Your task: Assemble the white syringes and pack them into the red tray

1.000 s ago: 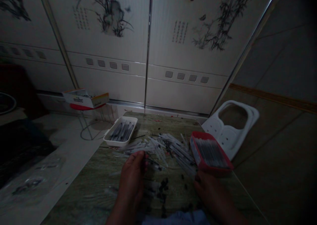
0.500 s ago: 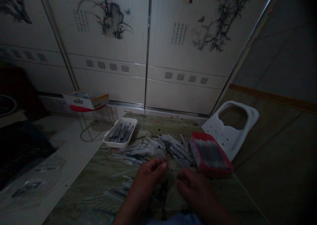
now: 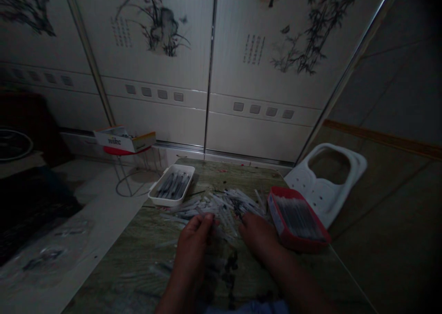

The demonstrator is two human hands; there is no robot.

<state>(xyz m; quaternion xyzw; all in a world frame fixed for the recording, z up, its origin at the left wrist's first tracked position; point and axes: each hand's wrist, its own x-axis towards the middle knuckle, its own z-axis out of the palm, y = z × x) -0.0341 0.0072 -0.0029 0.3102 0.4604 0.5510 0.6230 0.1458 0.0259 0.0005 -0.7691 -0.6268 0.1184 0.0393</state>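
Observation:
A loose heap of thin clear tubes [image 3: 224,203] with dark parts lies in the middle of a worn table [image 3: 138,254]. My left hand [image 3: 195,245] rests at the near edge of the heap, its fingers pinched together on something I cannot make out. My right hand [image 3: 257,235] lies on the heap's right side, knuckles up, fingers curled down into the tubes. A white tray [image 3: 171,185] with dark pieces stands at the back left. A red tray [image 3: 296,219] filled with tubes stands tilted at the right.
A white moulded plastic piece [image 3: 328,178] leans against the wall behind the red tray. A small printed box [image 3: 124,140] sits on a red stool left of the table. Painted sliding doors [image 3: 214,65] close off the back. The scene is dim.
Both hands have moved forward into the heap. The right hand came from the near side of the red tray to the heap's right part. The left hand shifted a little right.

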